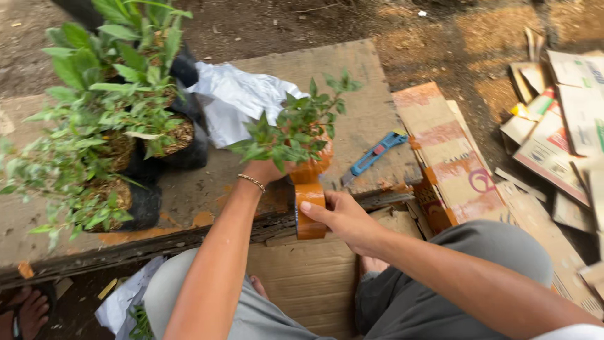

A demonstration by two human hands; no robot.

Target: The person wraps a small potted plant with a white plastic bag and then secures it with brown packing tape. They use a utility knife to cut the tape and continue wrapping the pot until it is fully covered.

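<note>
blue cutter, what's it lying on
The blue cutter lies on a brown cardboard sheet, blade end by the sheet's near edge. What is beneath the cardboard is covered.

There is one view only, from a camera worn on the person's head. It looks steeply down and forward over the person's own forearms and grey-clad knees, close enough that the arms fill the lower half of the frame. The low cardboard-covered bench [352, 82] lies straight ahead of the knees and crosses the middle of the view. Beyond the bench the frame ends on bare dirt ground [453, 38]. No second view shares the scene.
</note>
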